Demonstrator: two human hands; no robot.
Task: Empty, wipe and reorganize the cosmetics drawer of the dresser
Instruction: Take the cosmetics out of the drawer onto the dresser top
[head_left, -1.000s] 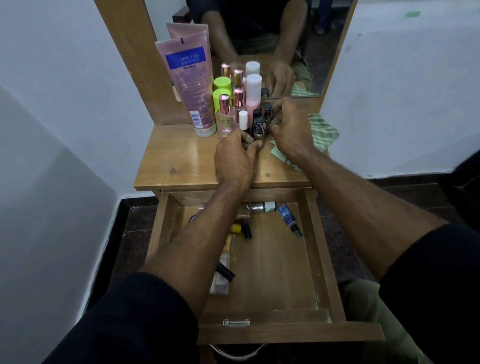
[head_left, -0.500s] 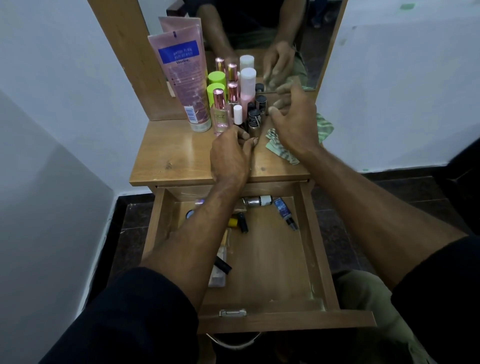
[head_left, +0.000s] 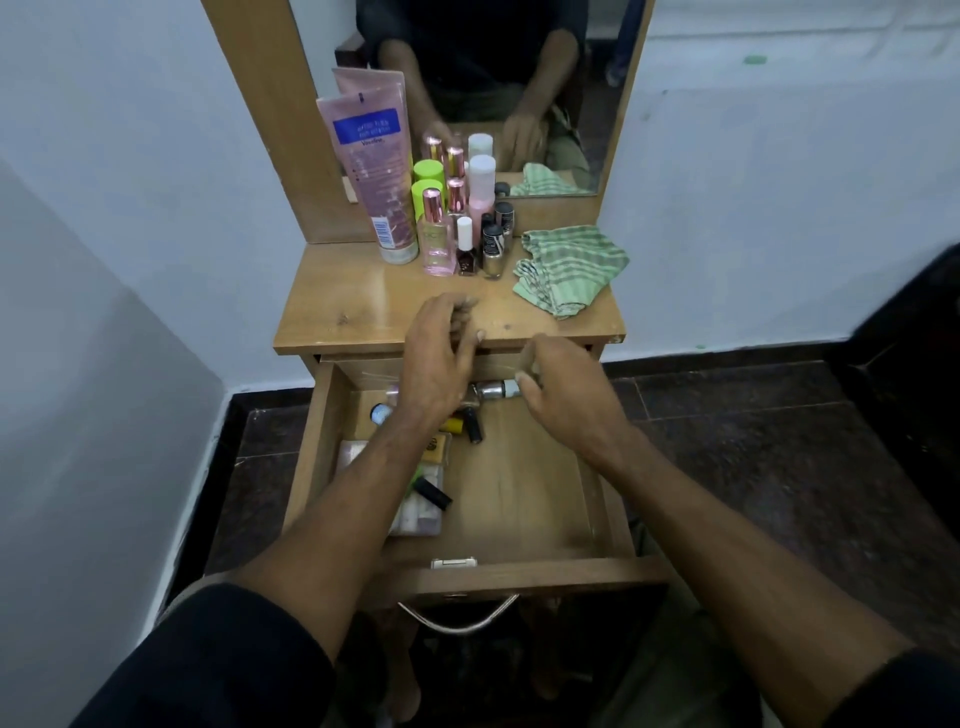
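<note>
Drawer handle: a curved metal pull (head_left: 457, 621) hangs at the bottom centre of the frame.
Drawer: pulled out wide (head_left: 524, 499), filling the lower middle; bare wood on its right half.
Drawer contents: a clear packet (head_left: 421, 512) with a black tube (head_left: 434, 492) lies at the left; a yellow-capped item (head_left: 453, 425) and a small black cylinder (head_left: 472, 423) sit farther back.
Silver bottle: lies on its side (head_left: 496, 389) at the drawer's back, just beside the right thumb.
Left hand: hovers (head_left: 439, 364) over the drawer's back left, fingers loosely curled, nothing in it.
Right hand: over the back of the drawer (head_left: 563, 395), fingers bent downward; whether it has anything in its grasp cannot be told.
Dresser top: wood surface (head_left: 363, 312) in mid-frame.
Cloth: green striped, crumpled (head_left: 569, 267), at the right of the top.
Cosmetics: pink tube (head_left: 376, 171), perfume bottle (head_left: 437, 234) and nail polishes (head_left: 492, 249) stand clustered by the mirror (head_left: 519, 62).
</note>
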